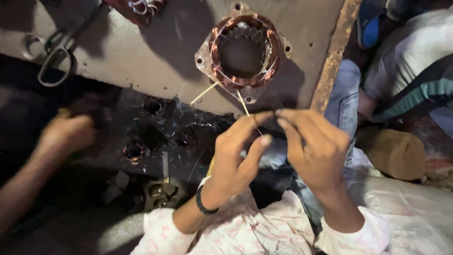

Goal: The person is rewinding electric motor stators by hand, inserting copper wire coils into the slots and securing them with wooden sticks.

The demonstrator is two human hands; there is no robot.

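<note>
Near edge: both forearms in pale patterned sleeves, black band on the left wrist. Left hand (236, 158) and right hand (314, 146) are raised side by side, fingertips nearly meeting — each pinching what looks like a fine wire (257, 126), too thin to trace for certain. Left thumb and forefinger are closed on it, right fingers are curled in with tips pressed together, palms facing each other. My read: keep the pinch light and close to the free end and hold tension even, since a strand this fine kinks easily. Just beyond the fingertips a pale sliver (243, 103) leads up to the motor stator (244, 52) — copper windings in a ring, lying on the grey slab (141, 52). Far left: scissors (54, 54). Another person's blurred hand (66, 134) sits at left, well apart.
</note>
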